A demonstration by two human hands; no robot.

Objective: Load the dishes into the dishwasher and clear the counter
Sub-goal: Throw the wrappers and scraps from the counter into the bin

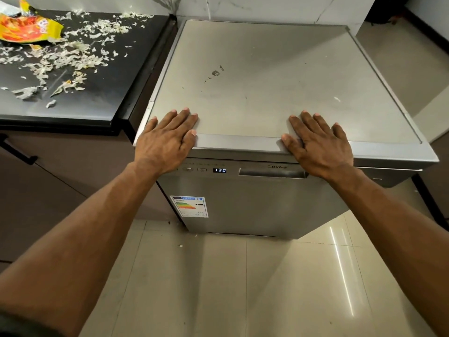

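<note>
A silver freestanding dishwasher (255, 69) stands in front of me with its door closed. Its display (220, 170) reads 130, and a recessed door handle (272, 172) sits to the right of the display. My left hand (167, 139) lies flat on the front left of the dishwasher's top, fingers straight. My right hand (318, 144) lies flat on the front right of the top in the same way. Neither hand holds anything. No dishes are in view.
To the left, a black counter (97, 93) is strewn with several pale vegetable peelings (60, 59) and a yellow-orange snack wrapper (26, 27). Brown cabinet doors (48, 178) sit under it. Glossy beige floor tiles (243, 288) lie below, with white marbled wall behind.
</note>
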